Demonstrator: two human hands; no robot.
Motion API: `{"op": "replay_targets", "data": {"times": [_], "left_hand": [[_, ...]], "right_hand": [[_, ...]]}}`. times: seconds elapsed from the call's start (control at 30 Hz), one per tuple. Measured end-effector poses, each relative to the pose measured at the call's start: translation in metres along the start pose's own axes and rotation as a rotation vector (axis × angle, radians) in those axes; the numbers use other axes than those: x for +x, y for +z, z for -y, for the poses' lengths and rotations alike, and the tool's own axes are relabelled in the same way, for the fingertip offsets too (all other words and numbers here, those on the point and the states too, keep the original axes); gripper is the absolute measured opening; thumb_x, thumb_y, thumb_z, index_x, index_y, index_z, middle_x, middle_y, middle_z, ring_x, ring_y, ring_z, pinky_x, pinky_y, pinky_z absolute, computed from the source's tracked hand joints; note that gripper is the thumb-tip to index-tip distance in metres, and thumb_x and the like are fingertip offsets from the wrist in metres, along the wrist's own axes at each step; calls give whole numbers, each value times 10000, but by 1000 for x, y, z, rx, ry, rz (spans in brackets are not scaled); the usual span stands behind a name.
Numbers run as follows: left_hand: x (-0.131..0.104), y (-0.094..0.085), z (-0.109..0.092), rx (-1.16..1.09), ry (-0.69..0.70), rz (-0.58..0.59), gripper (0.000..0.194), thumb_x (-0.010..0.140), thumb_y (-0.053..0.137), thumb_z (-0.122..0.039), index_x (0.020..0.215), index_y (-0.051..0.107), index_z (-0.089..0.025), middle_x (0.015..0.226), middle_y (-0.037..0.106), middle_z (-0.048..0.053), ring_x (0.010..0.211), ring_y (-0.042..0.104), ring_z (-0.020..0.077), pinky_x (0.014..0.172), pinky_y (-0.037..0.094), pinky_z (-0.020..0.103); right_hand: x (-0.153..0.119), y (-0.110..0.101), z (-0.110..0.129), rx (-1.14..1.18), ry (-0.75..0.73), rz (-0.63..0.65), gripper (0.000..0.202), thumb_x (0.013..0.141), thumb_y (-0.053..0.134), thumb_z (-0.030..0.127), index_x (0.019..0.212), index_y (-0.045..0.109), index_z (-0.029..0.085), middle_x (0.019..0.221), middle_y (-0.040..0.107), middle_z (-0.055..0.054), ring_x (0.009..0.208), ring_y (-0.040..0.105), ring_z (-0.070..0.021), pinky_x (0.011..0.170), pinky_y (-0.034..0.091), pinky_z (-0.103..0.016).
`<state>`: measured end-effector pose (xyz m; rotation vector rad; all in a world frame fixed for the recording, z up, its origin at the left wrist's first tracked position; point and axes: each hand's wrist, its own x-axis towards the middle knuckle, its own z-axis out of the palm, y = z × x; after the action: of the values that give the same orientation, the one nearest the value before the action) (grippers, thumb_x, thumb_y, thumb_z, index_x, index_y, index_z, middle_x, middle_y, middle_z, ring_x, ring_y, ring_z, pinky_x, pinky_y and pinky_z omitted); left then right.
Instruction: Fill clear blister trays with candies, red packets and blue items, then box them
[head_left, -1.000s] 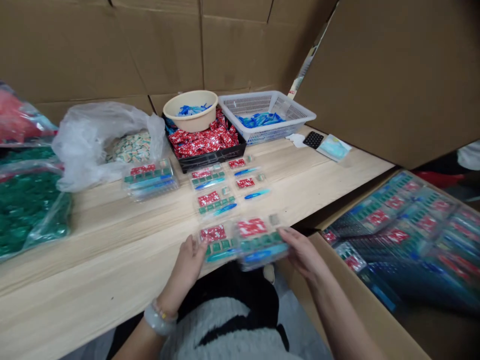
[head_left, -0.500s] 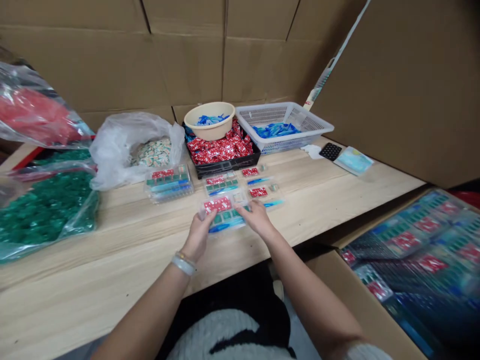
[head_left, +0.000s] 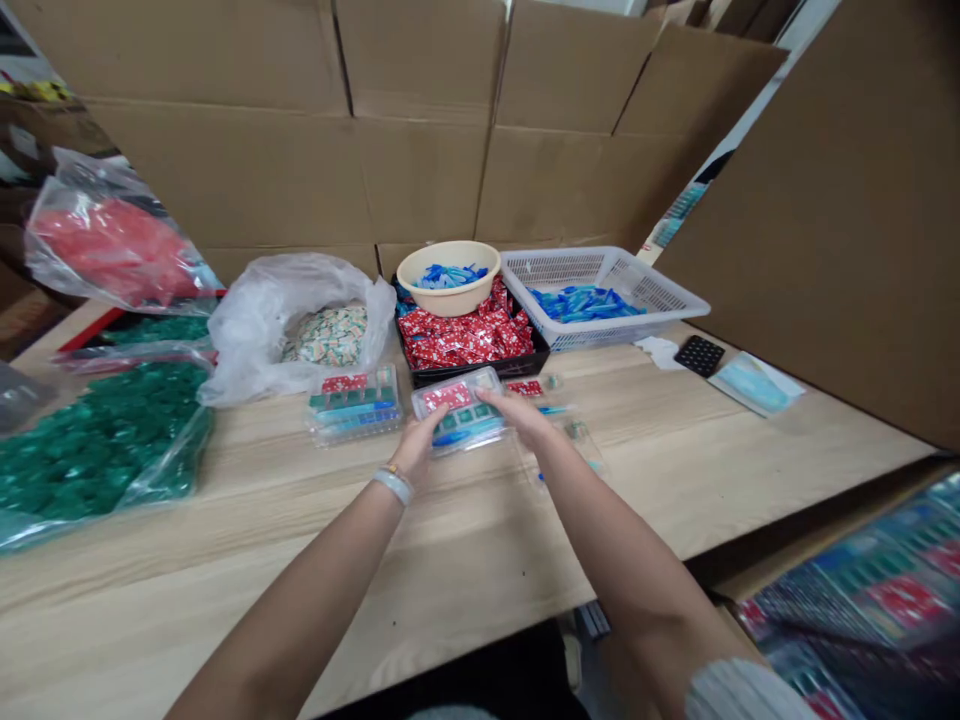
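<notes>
Both of my hands grip one clear plastic clamshell pack just above the light wooden tabletop, in front of the black tray of red sachets. Left hand clasps its left end, right hand its right end. Its long axis runs left to right, the face tilted up toward me. My fingers cover both ends, and motion blur smears the contents. I make out a red packet above, green squares in the middle and a blue strip below.
</notes>
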<state>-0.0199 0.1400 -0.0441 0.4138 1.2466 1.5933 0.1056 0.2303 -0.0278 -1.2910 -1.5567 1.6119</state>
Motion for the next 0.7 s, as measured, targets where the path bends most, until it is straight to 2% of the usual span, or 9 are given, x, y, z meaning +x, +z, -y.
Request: {"op": "replay_targets", "data": {"times": [0.1, 0.2, 0.3, 0.4, 0.47, 0.53, 0.63, 0.7], "left_hand": [[9, -9, 4, 29, 13, -13, 478, 579, 702, -338, 993, 590, -126, 976, 650, 94, 929, 590, 223, 844, 439, 352], [-2, -24, 10, 86, 67, -26, 505, 602, 690, -335, 1045, 548, -140, 1031, 625, 89, 960, 572, 214, 868, 422, 347], [-15, -33, 14, 173, 104, -51, 562, 628, 678, -323, 1124, 469, -162, 1107, 577, 88, 991, 551, 198, 898, 398, 345], [-24, -36, 16, 241, 152, -51, 603, 638, 672, -310, 1167, 412, -183, 1154, 539, 82, 1041, 516, 191, 926, 374, 341], [-32, -38, 18, 275, 167, -39, 617, 643, 664, -304, 1185, 393, -188, 1162, 531, 83, 1060, 503, 193, 934, 368, 342], [-46, -43, 16, 314, 167, -37, 627, 638, 663, -301, 1195, 394, -193, 1153, 537, 84, 1055, 507, 200, 926, 376, 345], [-69, -57, -4, 380, 195, -58, 617, 620, 671, -302, 1181, 434, -205, 1129, 559, 74, 1039, 519, 211, 904, 396, 344], [-75, -69, -35, 397, 226, -101, 582, 593, 686, -307, 1130, 493, -193, 1082, 589, 71, 1009, 537, 220, 877, 415, 341]], "right_hand": [[6, 6, -4, 64, 117, 125, 386, 662, 607, 428, 931, 618, 151, 904, 656, -75, 876, 597, -208, 819, 431, -388], [-6, 10, -23, 83, 81, 143, 478, 683, 572, 481, 1053, 569, 178, 1026, 624, -65, 975, 562, -212, 861, 415, -388], [-20, 11, -41, 94, -27, 62, 517, 752, 445, 554, 1152, 503, 231, 1227, 501, -50, 1159, 427, -198, 956, 345, -387], [-32, 11, -52, 59, -71, -43, 545, 784, 371, 573, 1209, 451, 241, 1334, 377, -40, 1254, 289, -181, 1020, 262, -392], [-44, 12, -55, 49, -77, -57, 580, 781, 393, 559, 1266, 375, 242, 1358, 338, -39, 1266, 266, -175, 1022, 264, -383], [-60, 16, -54, 69, -63, -30, 631, 776, 420, 539, 1317, 272, 252, 1355, 342, -40, 1250, 301, -181, 991, 316, -379], [-82, 30, -36, 137, -35, 33, 659, 770, 451, 504, 1337, 202, 280, 1306, 414, -35, 1183, 404, -204, 911, 401, -375], [-82, 49, -11, 214, -61, 65, 641, 757, 486, 475, 1320, 243, 290, 1257, 471, -29, 1129, 460, -211, 877, 424, -358]]}}
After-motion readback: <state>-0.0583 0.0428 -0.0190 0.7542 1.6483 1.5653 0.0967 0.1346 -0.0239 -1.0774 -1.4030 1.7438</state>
